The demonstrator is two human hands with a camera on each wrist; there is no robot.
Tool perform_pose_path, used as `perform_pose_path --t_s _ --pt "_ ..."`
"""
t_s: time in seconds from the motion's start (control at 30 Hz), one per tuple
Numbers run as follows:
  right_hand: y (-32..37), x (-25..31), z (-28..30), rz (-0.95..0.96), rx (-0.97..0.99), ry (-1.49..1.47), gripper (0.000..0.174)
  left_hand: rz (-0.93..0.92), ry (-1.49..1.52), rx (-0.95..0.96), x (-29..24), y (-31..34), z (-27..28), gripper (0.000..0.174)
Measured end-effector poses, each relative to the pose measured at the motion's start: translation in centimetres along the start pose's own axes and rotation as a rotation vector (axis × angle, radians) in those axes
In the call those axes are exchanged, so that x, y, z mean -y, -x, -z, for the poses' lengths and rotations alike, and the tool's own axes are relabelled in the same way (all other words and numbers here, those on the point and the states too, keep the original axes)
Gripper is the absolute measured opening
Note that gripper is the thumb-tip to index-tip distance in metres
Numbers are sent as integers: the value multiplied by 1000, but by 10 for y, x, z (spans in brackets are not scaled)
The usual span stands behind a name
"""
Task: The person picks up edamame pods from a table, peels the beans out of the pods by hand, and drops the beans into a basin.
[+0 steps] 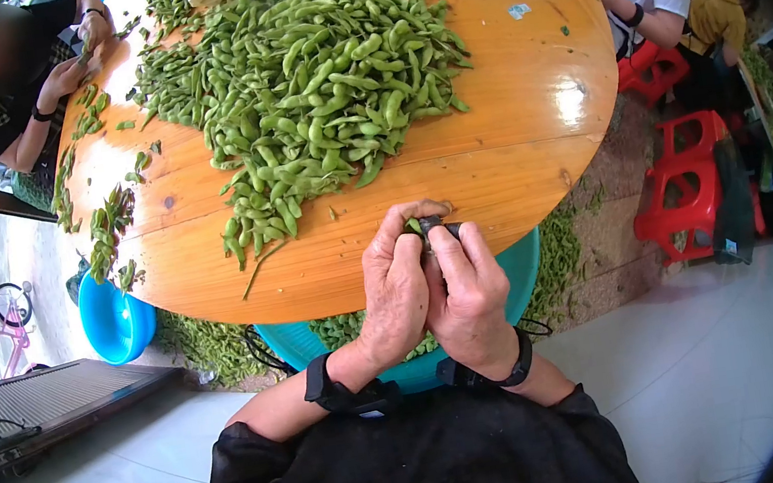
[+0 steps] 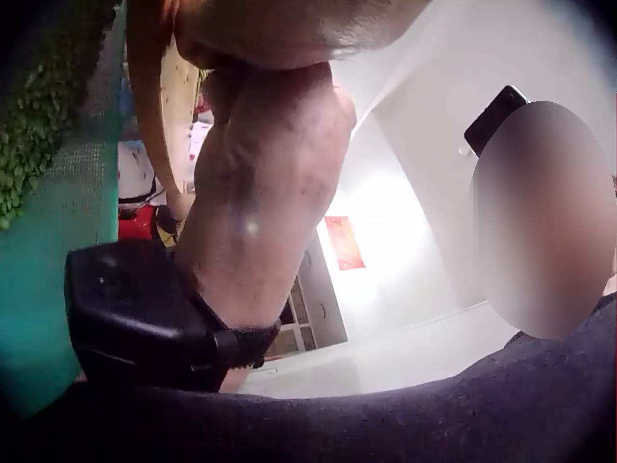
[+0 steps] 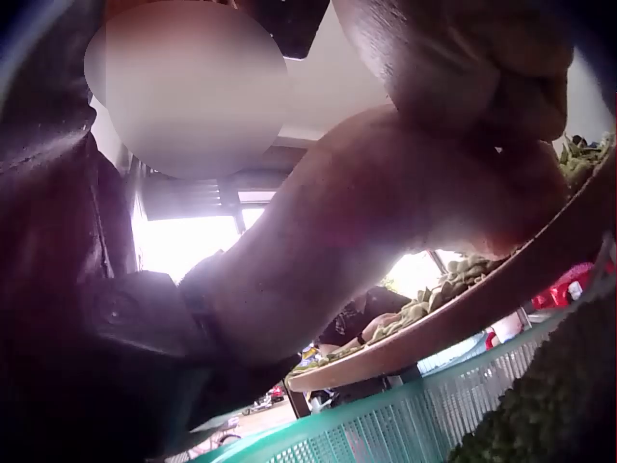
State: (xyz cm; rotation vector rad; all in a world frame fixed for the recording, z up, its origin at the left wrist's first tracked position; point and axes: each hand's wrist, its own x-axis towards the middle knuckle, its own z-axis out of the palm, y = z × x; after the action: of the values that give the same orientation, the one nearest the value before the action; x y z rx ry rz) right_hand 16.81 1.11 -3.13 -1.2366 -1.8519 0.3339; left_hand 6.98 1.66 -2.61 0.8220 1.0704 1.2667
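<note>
Both hands meet just over the table's near edge, above a green basket (image 1: 524, 271). My left hand (image 1: 393, 285) pinches a green soybean pod (image 1: 414, 225) between thumb and bent forefinger. Close against it, my right hand (image 1: 469, 294) has its fingers curled in and grips the same pod. A small black piece (image 1: 432, 224) sits at the right fingertips; I cannot tell whether it is worn or held. A big heap of soybean pods (image 1: 313, 82) covers the table's middle. In the wrist views the hands' backs and forearms hide the fingertips.
The round wooden table (image 1: 513, 153) has loose pods (image 1: 112, 222) along its left edge. Shelled beans (image 1: 340, 328) lie in the basket. A blue basin (image 1: 113, 317) stands left, red stools (image 1: 688, 186) right. Two people sit across the table, and pods litter the floor.
</note>
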Motion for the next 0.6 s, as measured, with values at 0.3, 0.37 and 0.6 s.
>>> perform_pose_path --t_s 0.3,0.37,0.6 --pt "-5 -13 10 -32 -42 -126 21 -116 -152 153 8 4 17 16" --pt "-4 -22 19 -73 5 -188 18 335 227 221 7 3 27 21" --pt "8 -63 99 -596 -135 -123 17 -97 -515 771 -24 25 57 24"
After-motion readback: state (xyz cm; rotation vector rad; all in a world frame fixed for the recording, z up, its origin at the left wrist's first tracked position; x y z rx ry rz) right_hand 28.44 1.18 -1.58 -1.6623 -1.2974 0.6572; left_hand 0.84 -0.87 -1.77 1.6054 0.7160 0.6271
